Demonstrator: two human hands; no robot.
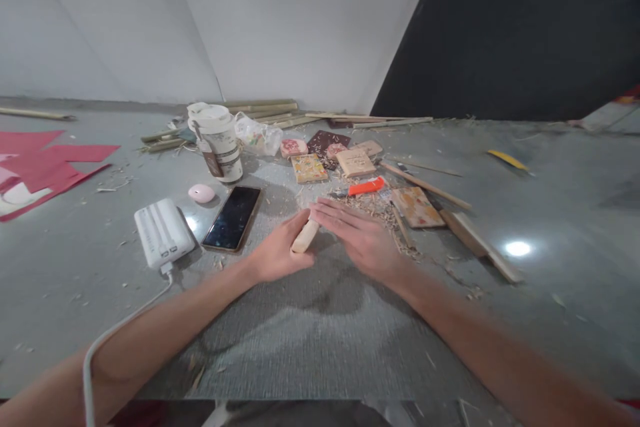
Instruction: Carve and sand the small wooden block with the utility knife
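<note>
Centrally, low over the grey worktop [320, 340], a short wooden stick [305, 236] is gripped in the left hand [277, 255], whose fingers are curled closed around its near end, so that the far end is left jutting out at a slant. The right hand [361, 237] is held flat and wide open, fingers straight and together, with the fingertips laid just over the stick's far end; whether it is actually touched cannot be told. A dark smartphone [233, 218] and a white power bank [163, 233] are seen to the left, and an orange utility knife [367, 186] lies beyond the hands among wood shavings [380, 210].
</note>
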